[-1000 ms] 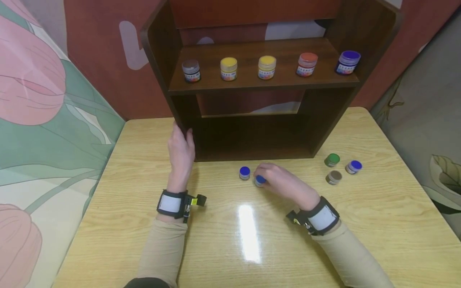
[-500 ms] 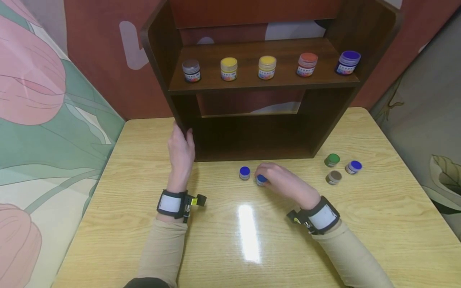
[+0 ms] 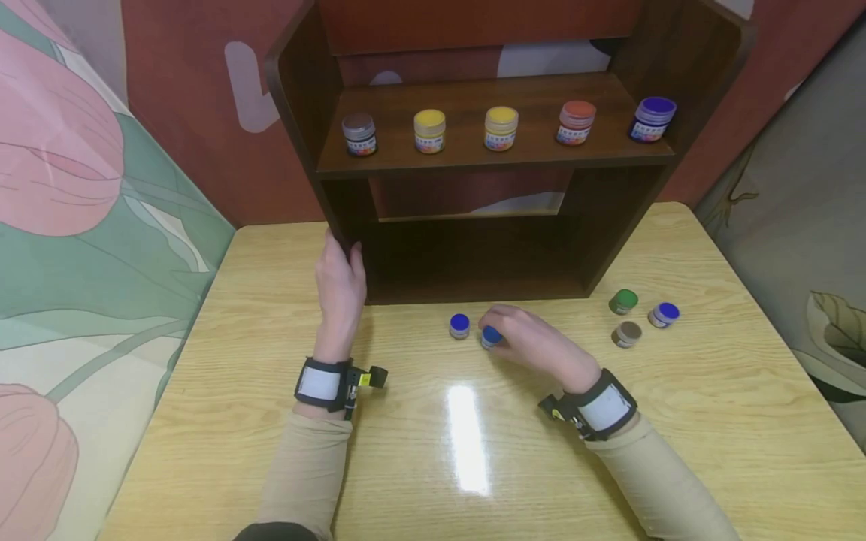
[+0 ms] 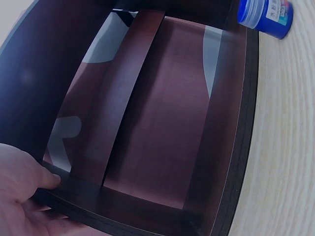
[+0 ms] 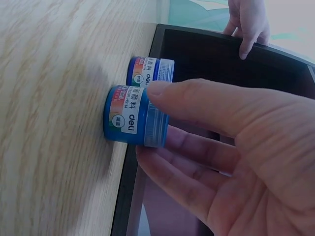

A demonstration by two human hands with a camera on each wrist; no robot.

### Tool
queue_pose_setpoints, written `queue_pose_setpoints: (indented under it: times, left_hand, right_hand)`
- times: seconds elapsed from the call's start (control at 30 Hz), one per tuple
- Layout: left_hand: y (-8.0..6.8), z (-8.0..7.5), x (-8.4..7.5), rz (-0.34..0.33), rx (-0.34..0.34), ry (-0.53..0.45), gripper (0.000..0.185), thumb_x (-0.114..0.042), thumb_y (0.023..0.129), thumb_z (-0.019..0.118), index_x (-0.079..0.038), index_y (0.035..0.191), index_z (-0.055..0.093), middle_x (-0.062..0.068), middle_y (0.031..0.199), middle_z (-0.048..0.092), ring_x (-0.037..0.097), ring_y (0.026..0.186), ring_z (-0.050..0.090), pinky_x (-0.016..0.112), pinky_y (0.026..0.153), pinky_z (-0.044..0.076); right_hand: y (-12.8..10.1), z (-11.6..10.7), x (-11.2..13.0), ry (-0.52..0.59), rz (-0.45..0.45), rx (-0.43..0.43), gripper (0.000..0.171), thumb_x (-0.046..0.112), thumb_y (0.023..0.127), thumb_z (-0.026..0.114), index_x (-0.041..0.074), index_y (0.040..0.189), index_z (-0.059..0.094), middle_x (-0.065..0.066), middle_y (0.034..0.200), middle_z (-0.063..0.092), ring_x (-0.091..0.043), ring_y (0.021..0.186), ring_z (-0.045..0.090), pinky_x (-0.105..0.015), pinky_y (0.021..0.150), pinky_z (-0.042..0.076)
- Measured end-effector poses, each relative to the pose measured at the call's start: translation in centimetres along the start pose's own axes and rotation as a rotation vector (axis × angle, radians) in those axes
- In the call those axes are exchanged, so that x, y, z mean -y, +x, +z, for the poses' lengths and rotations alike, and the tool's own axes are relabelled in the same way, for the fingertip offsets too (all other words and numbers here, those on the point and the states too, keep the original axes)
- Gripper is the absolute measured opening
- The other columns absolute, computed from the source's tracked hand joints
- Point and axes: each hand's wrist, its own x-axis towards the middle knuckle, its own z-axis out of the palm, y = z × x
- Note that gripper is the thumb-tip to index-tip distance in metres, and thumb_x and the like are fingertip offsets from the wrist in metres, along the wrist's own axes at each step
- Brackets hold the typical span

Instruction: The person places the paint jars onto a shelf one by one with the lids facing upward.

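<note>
My right hand [image 3: 531, 342] pinches a blue paint jar [image 5: 125, 115] between thumb and fingers, its base at the tabletop in front of the shelf. Just left of it stands another jar, a darker blue paint jar [image 3: 459, 325]. My left hand [image 3: 340, 289] grips the left side panel of the dark brown wooden shelf [image 3: 473, 294]; in the left wrist view the thumb [image 4: 49, 178] lies on the panel's inner face and the other fingers wrap behind it.
On the upper board [image 3: 467, 154] several paint jars stand in a row: brown [image 3: 359, 135], two yellow [image 3: 429, 131], red [image 3: 576, 123] and dark blue [image 3: 652, 120]. Right of the shelf, green [image 3: 623, 301], blue [image 3: 664, 315] and brown [image 3: 627, 333] jars stand on the table [image 3: 406, 451].
The right hand and its blue paint jar have shifted very slightly to the right, away from the darker blue jar. The left hand stays on the shelf panel.
</note>
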Motion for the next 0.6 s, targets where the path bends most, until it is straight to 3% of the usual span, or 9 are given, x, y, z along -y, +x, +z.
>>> queue_pose_setpoints:
  times: [0.6]
  left_hand:
    - [-0.09, -0.05, -0.04, 0.008, -0.001, -0.004, 0.036, -0.014, 0.102, 0.054, 0.002, 0.134, 0.049, 0.025, 0.125, 0.065, 0.04, 0.116, 0.065, 0.051, 0.099, 0.054]
  right_hand:
    - [-0.09, 0.14, -0.26, 0.008, 0.001, -0.009, 0.029, 0.007, 0.083, 0.079, 0.003, 0.11, 0.071, -0.011, 0.109, 0.069, -0.024, 0.1, 0.069, -0.035, 0.085, 0.06]
